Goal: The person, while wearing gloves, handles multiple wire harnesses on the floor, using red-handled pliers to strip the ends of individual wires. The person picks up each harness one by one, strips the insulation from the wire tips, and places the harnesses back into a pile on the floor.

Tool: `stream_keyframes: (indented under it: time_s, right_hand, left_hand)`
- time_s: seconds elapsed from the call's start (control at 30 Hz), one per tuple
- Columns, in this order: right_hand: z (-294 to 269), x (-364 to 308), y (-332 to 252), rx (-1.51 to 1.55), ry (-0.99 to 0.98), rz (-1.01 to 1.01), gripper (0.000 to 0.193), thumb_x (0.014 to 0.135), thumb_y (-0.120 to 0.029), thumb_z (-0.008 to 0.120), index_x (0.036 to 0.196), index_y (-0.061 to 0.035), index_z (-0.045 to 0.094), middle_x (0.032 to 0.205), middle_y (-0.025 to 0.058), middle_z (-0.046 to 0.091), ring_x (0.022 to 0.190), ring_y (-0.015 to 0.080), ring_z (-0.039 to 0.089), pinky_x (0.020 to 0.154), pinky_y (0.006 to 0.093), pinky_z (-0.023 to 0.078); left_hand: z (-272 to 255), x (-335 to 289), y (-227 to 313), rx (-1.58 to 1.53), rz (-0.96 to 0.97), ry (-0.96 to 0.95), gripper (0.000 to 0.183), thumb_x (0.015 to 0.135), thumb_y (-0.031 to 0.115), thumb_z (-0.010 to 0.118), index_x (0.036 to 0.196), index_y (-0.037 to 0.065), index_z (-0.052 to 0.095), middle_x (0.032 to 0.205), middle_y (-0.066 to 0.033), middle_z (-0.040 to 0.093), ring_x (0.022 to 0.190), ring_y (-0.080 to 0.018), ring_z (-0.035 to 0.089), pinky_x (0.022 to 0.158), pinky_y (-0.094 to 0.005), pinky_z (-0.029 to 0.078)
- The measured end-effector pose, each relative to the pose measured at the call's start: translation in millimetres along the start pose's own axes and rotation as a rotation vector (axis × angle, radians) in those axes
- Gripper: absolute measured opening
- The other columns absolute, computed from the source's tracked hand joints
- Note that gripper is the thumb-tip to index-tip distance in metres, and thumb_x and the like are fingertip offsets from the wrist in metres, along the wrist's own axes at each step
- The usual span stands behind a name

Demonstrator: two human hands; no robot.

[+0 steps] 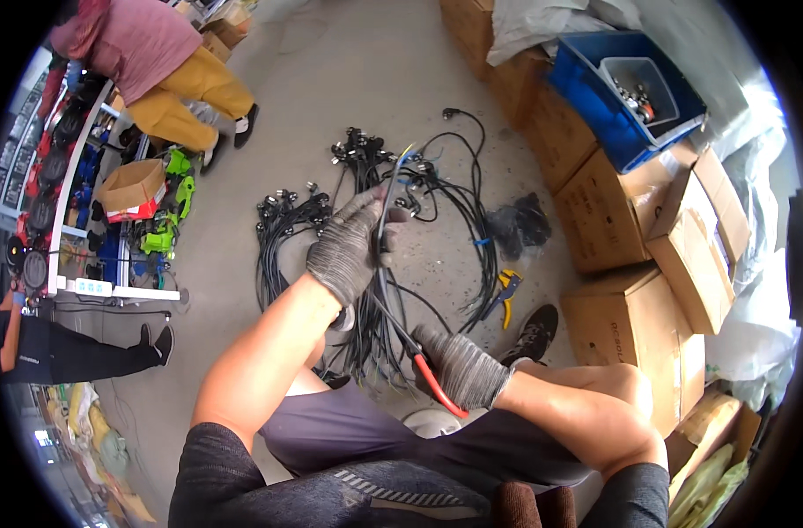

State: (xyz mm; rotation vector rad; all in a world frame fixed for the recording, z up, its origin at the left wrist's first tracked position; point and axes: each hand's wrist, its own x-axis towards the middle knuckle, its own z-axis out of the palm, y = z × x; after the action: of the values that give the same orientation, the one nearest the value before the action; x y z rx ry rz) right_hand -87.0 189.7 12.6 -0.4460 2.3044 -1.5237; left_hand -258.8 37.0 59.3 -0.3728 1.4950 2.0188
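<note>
My left hand [349,242], in a grey knit glove, is closed around a black power cable [393,189] whose upper end shows bared coloured wires. Lower and to the right, my right hand [463,365], gloved the same way, grips a hand tool with a red handle [438,387]. The tool's front part lies beside the cables, and the glove hides much of it, so I cannot tell its exact kind. Beneath both hands, bundles of black cables with plugs [362,148] spread over the floor. A second plugged bundle [291,211] lies left of my left hand.
Yellow-and-blue wire strippers [507,295] and a black plastic bag [518,227] lie right of the cables. Cardboard boxes [595,211] are stacked at the right, topped by a blue bin [586,97]. At the left, two people stand by a workbench [67,194].
</note>
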Motion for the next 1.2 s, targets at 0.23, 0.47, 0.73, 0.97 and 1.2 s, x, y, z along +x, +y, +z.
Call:
stream_keyframes:
  time_s: [0.23, 0.47, 0.73, 0.97, 1.2]
  right_hand:
    - [19.3, -11.5, 10.5, -0.075, -0.266, 0.085, 0.032, 0.089, -0.017, 0.063, 0.114, -0.0001, 0.054, 0.08, 0.0264, 0.065, 0.079, 0.0458, 0.064, 0.068, 0.0493, 0.049]
    - [6.4, -1.1, 14.9, 0.12, -0.095, 0.056, 0.032, 0.089, -0.018, 0.066, 0.114, -0.0002, 0.054, 0.095, 0.0229, 0.063, 0.086, 0.041, 0.063, 0.07, 0.0455, 0.05]
    - [-71.8, 22.4, -17.4, 0.521, 0.29, -0.035, 0.019, 0.09, -0.009, 0.069, 0.105, -0.0051, 0.059, 0.096, 0.002, 0.058, 0.085, 0.0132, 0.057, 0.076, 0.0287, 0.049]
    - [-112.9, 32.6, -55.5, 0.052, 0.412, -0.252, 0.035, 0.09, -0.013, 0.071, 0.121, -0.004, 0.06, 0.097, 0.0046, 0.06, 0.086, 0.0123, 0.056, 0.079, 0.0287, 0.05]
    - [-107.9, 16.3, -46.1, 0.467, 0.176, 0.118, 0.044, 0.088, -0.013, 0.076, 0.127, -0.0046, 0.058, 0.091, 0.0027, 0.059, 0.084, 0.0093, 0.053, 0.078, 0.0265, 0.049]
  left_hand:
    - [-9.5, -11.0, 29.9, 0.039, 0.378, -0.054, 0.021, 0.101, 0.026, 0.057, 0.119, 0.015, 0.061, 0.079, 0.0017, 0.058, 0.051, -0.0036, 0.043, 0.038, -0.0179, 0.029]
    - [-21.3, -26.9, 47.8, 0.072, 0.449, -0.052, 0.022, 0.102, 0.024, 0.056, 0.117, 0.01, 0.059, 0.076, 0.003, 0.055, 0.047, -0.0013, 0.036, 0.037, -0.0163, 0.027]
    - [5.5, -51.6, 28.3, -0.009, 0.269, -0.148, 0.016, 0.097, 0.027, 0.062, 0.107, 0.015, 0.059, 0.061, 0.0058, 0.039, 0.045, -0.0039, 0.031, 0.036, -0.019, 0.023]
    - [13.4, -65.9, 13.6, 0.094, 0.21, -0.118, 0.019, 0.097, 0.029, 0.063, 0.105, 0.013, 0.058, 0.057, 0.0071, 0.036, 0.045, -0.0039, 0.035, 0.039, -0.0196, 0.027]
    - [14.1, -60.6, 8.5, 0.023, 0.257, -0.157, 0.018, 0.102, 0.027, 0.054, 0.106, 0.01, 0.056, 0.062, 0.0043, 0.041, 0.044, -0.0051, 0.036, 0.038, -0.0207, 0.029]
